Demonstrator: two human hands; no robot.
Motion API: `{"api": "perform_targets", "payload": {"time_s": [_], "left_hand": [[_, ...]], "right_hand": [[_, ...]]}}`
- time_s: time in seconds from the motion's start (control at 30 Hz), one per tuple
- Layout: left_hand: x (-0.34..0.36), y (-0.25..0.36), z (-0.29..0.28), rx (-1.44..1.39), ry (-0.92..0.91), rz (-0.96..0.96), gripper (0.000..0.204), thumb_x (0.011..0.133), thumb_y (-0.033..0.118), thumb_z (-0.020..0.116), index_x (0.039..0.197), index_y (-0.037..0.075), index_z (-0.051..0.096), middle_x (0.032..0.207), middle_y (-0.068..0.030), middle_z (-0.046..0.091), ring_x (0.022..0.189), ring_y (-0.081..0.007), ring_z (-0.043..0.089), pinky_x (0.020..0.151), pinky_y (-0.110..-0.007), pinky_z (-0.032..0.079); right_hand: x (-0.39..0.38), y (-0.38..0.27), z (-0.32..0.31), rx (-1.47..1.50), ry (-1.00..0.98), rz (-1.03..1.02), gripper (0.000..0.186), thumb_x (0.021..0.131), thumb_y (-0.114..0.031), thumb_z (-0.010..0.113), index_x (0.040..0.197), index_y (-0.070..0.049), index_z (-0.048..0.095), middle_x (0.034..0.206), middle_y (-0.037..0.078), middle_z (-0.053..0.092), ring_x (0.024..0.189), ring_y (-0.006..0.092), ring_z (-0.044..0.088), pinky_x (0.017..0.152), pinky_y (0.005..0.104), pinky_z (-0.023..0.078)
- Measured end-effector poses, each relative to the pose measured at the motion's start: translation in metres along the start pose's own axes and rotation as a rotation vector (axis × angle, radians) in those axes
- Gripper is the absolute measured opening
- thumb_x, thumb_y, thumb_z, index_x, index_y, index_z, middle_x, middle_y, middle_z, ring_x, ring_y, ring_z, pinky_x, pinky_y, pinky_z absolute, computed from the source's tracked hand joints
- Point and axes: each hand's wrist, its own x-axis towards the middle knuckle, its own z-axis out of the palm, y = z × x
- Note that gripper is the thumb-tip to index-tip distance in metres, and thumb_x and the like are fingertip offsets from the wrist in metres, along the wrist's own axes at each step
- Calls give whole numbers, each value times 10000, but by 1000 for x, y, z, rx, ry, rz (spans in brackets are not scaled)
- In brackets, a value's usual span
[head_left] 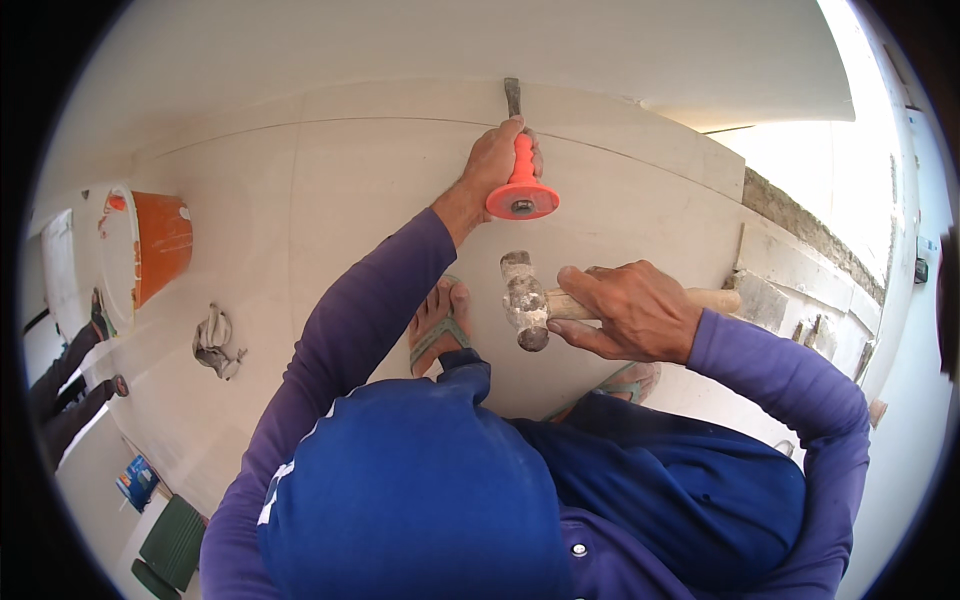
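Observation:
My left hand (493, 160) is closed around the orange grip of a chisel (513, 97). The chisel's blade points away from me, its tip at the foot of the white wall (400, 45), where the floor tiles meet it. A round orange guard (521, 201) flares at its near end, around the metal striking head. Closer to me, my right hand (632, 308) grips the wooden handle of a ball-peen hammer (525, 300). The hammer's dusty metal head is apart from the chisel, nearer to my body and over the pale floor.
An orange bucket (163, 248) lies at the left, with a crumpled pair of grey gloves (213, 342) near it. Broken tile pieces (765, 298) lie at the right beside a rough raw edge (815, 230). Another person's legs (75, 385) show at the far left.

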Motion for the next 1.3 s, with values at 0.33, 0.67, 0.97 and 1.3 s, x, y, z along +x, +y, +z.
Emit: {"api": "perform_targets", "payload": {"time_s": [0.33, 0.67, 0.97, 1.3], "left_hand": [[0, 3, 0, -14, 68, -24, 333, 1102, 385, 487, 989, 80, 557, 747, -51, 582, 587, -160, 538, 550, -340, 498], [3, 10, 1, -6, 68, -44, 337, 1099, 337, 444, 963, 50, 556, 721, -91, 594, 582, -192, 561, 555, -366, 500], [0, 22, 13, -41, 126, -61, 342, 1084, 337, 459, 986, 30, 574, 725, -91, 598, 589, -197, 570, 559, -378, 506], [9, 30, 16, -63, 151, -47, 274, 1058, 265, 482, 987, 22, 585, 810, -73, 606, 657, -186, 602, 599, -373, 525]], "right_hand": [[7, 9, 9, -124, -6, -80, 438, 990, -455, 673, 1135, -60, 552, 765, 149, 674, 642, 359, 698, 557, 466, 551], [20, 33, 6, -437, 50, -253, 352, 974, -377, 687, 1071, -75, 533, 768, 107, 622, 663, 297, 701, 569, 433, 558], [21, 25, -11, -358, 152, -261, 351, 954, -347, 697, 1064, -55, 536, 764, 125, 621, 638, 312, 690, 551, 444, 552], [25, 21, -26, -304, 194, -227, 345, 955, -312, 712, 1085, -48, 532, 792, 147, 663, 654, 365, 693, 576, 465, 569]]}}
